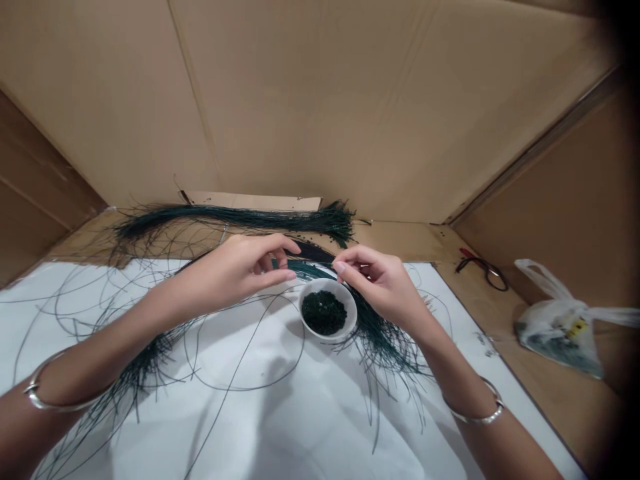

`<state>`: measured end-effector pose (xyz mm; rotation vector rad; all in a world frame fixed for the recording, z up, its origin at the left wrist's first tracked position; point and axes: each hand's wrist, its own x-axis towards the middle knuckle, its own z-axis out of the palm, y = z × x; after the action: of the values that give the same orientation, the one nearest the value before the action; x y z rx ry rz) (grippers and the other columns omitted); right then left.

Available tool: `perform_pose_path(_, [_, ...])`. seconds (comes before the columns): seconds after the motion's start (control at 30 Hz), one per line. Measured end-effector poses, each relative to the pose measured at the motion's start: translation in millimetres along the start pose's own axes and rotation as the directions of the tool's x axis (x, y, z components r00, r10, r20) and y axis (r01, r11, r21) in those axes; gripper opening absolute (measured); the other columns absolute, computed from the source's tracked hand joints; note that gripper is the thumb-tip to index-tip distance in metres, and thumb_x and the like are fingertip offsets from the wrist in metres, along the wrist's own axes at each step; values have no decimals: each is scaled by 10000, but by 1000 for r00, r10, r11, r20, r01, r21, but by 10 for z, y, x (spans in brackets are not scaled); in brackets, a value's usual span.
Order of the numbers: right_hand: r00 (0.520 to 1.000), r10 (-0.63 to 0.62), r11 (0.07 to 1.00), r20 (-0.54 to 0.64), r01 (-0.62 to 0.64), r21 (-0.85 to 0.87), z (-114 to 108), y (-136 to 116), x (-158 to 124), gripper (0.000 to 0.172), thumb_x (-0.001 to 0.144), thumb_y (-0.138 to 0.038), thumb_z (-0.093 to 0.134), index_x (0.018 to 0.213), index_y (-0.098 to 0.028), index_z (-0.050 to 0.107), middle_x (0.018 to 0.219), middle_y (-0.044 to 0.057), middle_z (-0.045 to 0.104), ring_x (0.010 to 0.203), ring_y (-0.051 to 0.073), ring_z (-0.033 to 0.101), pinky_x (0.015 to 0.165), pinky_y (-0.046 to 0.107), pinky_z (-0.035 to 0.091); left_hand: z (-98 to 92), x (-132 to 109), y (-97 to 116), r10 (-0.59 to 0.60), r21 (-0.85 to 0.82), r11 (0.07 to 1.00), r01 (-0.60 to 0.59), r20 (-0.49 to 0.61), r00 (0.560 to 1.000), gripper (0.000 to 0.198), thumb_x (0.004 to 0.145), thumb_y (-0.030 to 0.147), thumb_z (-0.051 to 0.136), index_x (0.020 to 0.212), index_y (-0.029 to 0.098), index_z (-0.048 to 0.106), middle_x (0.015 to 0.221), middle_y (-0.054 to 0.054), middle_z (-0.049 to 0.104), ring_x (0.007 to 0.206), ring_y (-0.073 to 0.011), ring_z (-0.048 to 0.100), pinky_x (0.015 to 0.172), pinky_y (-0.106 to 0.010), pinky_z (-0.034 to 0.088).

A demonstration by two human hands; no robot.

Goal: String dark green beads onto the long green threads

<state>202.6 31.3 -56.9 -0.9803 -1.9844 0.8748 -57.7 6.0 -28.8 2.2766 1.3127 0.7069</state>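
My left hand [235, 270] and my right hand [373, 283] meet above a small white bowl [327, 285] of dark green beads [324, 312]. Between their fingertips runs a thin bunch of dark green strands [305, 269], which both hands appear to pinch. A long dark green strand bundle [235, 217] lies behind my hands on the cardboard. Looser strands [145, 353] sprawl across the white sheet beneath my left forearm. A metal bangle circles each wrist.
A white sheet [250, 413] covers the cardboard base, and tall cardboard walls [320, 100] rise behind and beside it. To the right lie red-tipped glasses [483, 273] and a knotted plastic bag [560, 330] with dark contents.
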Motion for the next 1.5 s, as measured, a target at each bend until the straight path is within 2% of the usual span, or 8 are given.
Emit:
perform_pose_path(0.1, [1000,-21,1000,18,21,12,53,-32,-1,161,952,-311,619,890,-178,685,740,19,693,616,125,573,553,249,425,119,82,129,38,-71,997,-39,-17,999,271,921,345,727,1147,196,716,867,15,774,685,-112,681,619,-197,479])
perform_pose_path(0.2, [999,-42,999,26,41,7,99,-52,-21,140,957,-289,623,902,-184,698,757,16,711,648,130,596,588,251,448,211,131,216,47,-99,994,-51,-38,998,139,919,285,726,1010,182,742,787,30,760,655,-99,668,593,-184,458])
perform_pose_path(0.37, [997,-82,994,5,82,-77,124,-75,-63,129,971,-279,628,913,-196,709,749,-6,719,640,118,587,598,248,440,275,111,247,64,-123,990,-73,-75,995,79,936,219,679,907,175,737,786,38,759,650,-75,651,597,-171,441])
perform_pose_path(0.6, [997,-75,993,-31,72,-98,7,-57,-91,132,968,-277,629,903,-185,699,719,3,720,591,120,570,554,257,428,224,35,207,36,-157,986,-49,-85,996,105,928,248,672,862,174,707,738,41,728,602,-72,630,552,-163,450])
perform_pose_path(0.9, [989,-49,990,-140,30,-140,-197,18,-126,160,962,-284,641,830,-204,684,700,12,712,633,152,612,595,280,442,161,-71,134,-55,-191,981,24,-163,985,128,915,302,686,874,185,719,827,7,760,752,-122,710,711,-197,557])
perform_pose_path(1.13, [989,-19,992,-144,0,-126,-193,44,-153,172,963,-307,638,832,-207,686,705,17,716,635,158,612,597,280,443,165,-127,142,-60,-148,988,38,-151,987,136,907,304,691,950,193,756,700,25,747,598,-105,673,551,-183,490])
perform_pose_path(1.3, [987,4,993,-158,-22,-113,-218,47,-162,177,956,-309,654,816,-206,683,699,10,713,638,151,619,600,270,444,98,-214,76,-62,-137,990,43,-144,988,204,926,333,693,1078,218,766,792,18,787,715,-118,741,673,-175,561])
perform_pose_path(1.5, [995,-70,983,-75,56,-176,-226,76,-151,126,974,-260,616,920,-209,718,751,22,737,678,165,650,620,282,462,15,-290,-22,-78,-102,993,53,-258,963,171,905,372,726,993,239,787,905,3,803,761,-131,742,749,-204,593])
